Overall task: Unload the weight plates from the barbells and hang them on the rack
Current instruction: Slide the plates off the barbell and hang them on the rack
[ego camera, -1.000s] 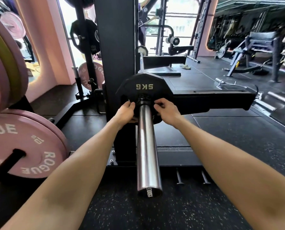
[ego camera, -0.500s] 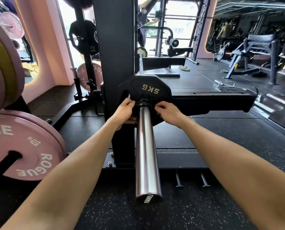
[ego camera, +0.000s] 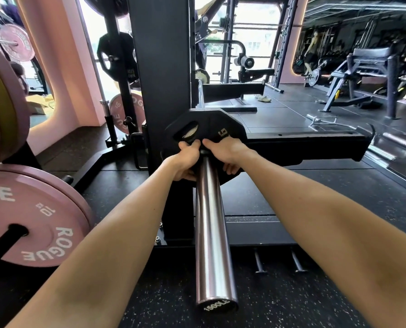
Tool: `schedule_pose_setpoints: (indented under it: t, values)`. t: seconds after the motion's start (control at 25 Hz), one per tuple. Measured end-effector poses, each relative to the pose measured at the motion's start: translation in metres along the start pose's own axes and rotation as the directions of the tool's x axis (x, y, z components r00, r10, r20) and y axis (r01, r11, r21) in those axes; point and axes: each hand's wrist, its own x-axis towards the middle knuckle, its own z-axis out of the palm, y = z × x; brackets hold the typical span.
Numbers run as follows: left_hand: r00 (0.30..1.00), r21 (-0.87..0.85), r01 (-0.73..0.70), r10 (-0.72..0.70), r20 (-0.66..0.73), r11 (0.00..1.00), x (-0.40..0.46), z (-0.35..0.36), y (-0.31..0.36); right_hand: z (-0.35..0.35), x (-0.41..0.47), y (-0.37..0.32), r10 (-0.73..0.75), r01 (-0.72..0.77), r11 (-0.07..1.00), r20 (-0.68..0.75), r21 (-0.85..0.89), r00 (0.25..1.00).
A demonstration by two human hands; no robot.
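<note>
Both hands (ego camera: 210, 159) regripped, black plate (ego camera: 206, 129) rotated further

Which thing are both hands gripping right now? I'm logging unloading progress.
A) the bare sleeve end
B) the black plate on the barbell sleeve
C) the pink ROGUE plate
B: the left hand and right hand grip the black plate on the barbell sleeve.
</note>
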Motion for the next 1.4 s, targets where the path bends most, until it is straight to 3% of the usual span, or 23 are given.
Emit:
schedule_pose_setpoints:
  t: [0.16,0.48,0.64,0.76,0.92,1.12,1.4]
  values:
    - [1.000,-0.003,0.003,-0.003,0.009,1.000,0.000,0.001,-0.001,0.006,0.004,-0.006,0.009,-0.011,1.000,-0.057,-0.025,0.998]
    - [0.998,-0.156,-0.039,0.030,-0.058,0.987,0.012,0.003,-0.016,0.009,0.009,0.001,-0.217,0.192,0.971,-0.185,-0.142,0.958]
    - [0.997,-0.153,-0.036,0.026,-0.066,0.988,0.011,0.005,-0.017,0.002,0.009,0.008,-0.233,0.232,0.973,-0.072,-0.017,0.970]
    - [0.999,-0.114,-0.036,0.031,-0.043,0.993,0.007,0.003,-0.011,0.003,0.008,0.013,-0.225,0.233,0.967,-0.084,0.102,0.971]
    - [0.993,-0.203,-0.019,-0.006,-0.118,0.979,0.002,0.009,-0.019,0.016,0.000,0.037,-0.069,0.178,0.836,-0.223,0.519,0.972]
    - [0.997,-0.261,-0.003,-0.016,-0.072,0.965,-0.006,0.007,-0.022,0.003,-0.002,0.034,-0.071,0.090,0.896,-0.060,0.434,0.996]
    - [1.000,-0.205,0.017,-0.017,0.001,0.979,-0.061,0.007,-0.029,0.004,-0.062,0.039,-0.034,0.020,0.901,0.023,0.433,0.999]
